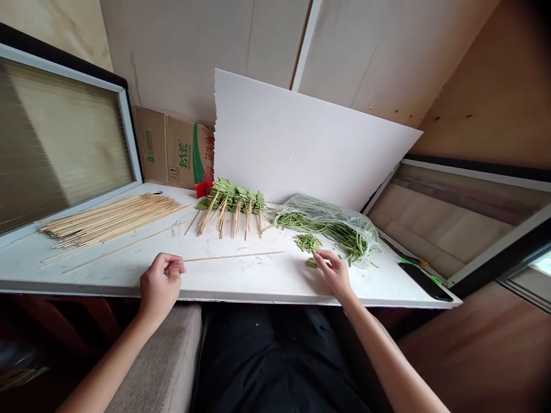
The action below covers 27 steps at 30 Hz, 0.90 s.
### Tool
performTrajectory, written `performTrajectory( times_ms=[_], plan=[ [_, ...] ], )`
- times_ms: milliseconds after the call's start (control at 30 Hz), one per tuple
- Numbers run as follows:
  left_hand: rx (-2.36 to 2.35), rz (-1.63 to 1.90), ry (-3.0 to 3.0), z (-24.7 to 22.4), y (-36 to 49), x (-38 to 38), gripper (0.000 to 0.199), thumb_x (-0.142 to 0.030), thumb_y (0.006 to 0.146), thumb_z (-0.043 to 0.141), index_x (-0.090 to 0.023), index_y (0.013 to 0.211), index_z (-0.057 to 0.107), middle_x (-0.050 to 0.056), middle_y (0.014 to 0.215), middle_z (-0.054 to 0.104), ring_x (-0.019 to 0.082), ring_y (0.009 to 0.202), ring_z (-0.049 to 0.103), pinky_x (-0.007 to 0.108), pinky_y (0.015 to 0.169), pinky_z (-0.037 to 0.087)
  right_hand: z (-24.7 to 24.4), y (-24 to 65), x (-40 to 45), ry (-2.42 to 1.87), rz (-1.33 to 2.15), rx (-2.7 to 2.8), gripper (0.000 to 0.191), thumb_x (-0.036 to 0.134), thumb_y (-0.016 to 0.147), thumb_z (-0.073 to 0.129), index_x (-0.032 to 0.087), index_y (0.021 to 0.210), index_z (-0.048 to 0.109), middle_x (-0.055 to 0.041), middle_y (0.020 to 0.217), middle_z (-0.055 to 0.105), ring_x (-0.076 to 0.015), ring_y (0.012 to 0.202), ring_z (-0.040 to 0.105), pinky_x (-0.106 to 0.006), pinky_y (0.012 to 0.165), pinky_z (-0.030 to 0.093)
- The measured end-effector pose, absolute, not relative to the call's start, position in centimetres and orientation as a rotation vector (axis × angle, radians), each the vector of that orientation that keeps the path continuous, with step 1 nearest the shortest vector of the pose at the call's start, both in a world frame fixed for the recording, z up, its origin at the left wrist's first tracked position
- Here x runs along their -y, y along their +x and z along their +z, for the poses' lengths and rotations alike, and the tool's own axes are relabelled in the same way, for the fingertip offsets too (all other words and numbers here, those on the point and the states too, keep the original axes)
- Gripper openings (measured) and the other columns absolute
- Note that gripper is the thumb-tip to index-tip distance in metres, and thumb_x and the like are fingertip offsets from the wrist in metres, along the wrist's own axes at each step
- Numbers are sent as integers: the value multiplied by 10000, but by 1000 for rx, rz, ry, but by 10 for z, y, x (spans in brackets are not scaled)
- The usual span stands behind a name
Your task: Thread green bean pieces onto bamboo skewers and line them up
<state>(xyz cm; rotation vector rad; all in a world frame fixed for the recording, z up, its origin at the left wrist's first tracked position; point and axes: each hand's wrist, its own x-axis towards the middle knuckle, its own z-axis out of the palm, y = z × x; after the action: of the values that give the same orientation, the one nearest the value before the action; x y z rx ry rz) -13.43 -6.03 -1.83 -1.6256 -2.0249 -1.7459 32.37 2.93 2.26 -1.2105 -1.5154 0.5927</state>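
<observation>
My left hand (162, 285) is closed around one end of a thin bamboo skewer (235, 256), which points right, level above the white table. My right hand (333, 272) reaches to a small pile of cut green bean pieces (307, 242). Its thumb and bent fingers are drawn together in a pinch; what lies between the tips is too small to make out. A few more bean pieces (311, 263) lie beside the thumb. Behind, a clear plastic bag (318, 203) holds long green beans (329, 226). Finished skewers with bean pieces (236, 198) lie stacked at the back, their bare sticks facing me.
On the left of the white table (241, 281) lies a large heap of bare skewers (116, 219), with a few loose ones in front. A cardboard box (172, 146) and a white board (301, 143) stand behind. A black phone (424, 281) lies at the right edge.
</observation>
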Motion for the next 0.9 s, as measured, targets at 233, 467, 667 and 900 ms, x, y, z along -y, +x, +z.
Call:
performTrajectory(
  times_ms=[233, 467, 667, 900],
  plan=[
    [2033, -1818, -1628, -20, -135, 61, 121, -329, 962, 536, -245, 881, 563, 1, 718, 689, 211, 717, 700, 328, 704, 530, 13, 267, -19, -975, 1082, 1373, 408, 628, 817, 814, 240, 943, 806, -67, 982, 788, -237, 881, 681, -362, 801, 542],
    [1996, -1857, -1619, -25, -137, 60, 115, -313, 965, 542, -236, 881, 559, 0, 708, 669, 196, 703, 681, 309, 704, 522, 26, 249, -30, -838, 1333, 1290, 410, 588, 795, 861, 242, 1003, 790, -71, 1068, 788, -229, 935, 695, -381, 925, 558],
    [1980, -1883, -1616, -24, -136, 63, 105, -296, 967, 544, -228, 887, 553, -5, 709, 656, 182, 696, 664, 293, 712, 505, 18, 247, -46, -721, 1605, 1187, 300, 453, 786, 913, 220, 816, 728, -36, 1058, 761, -166, 924, 692, -288, 908, 561],
    [1997, -1991, -1676, -6, -123, 46, 106, -304, 936, 575, -218, 875, 560, -15, 676, 642, 164, 650, 632, 263, 657, 486, 18, 263, -35, -708, 1611, 1129, 297, 438, 781, 923, 215, 843, 738, -56, 1097, 773, -168, 923, 713, -291, 900, 579]
  ],
)
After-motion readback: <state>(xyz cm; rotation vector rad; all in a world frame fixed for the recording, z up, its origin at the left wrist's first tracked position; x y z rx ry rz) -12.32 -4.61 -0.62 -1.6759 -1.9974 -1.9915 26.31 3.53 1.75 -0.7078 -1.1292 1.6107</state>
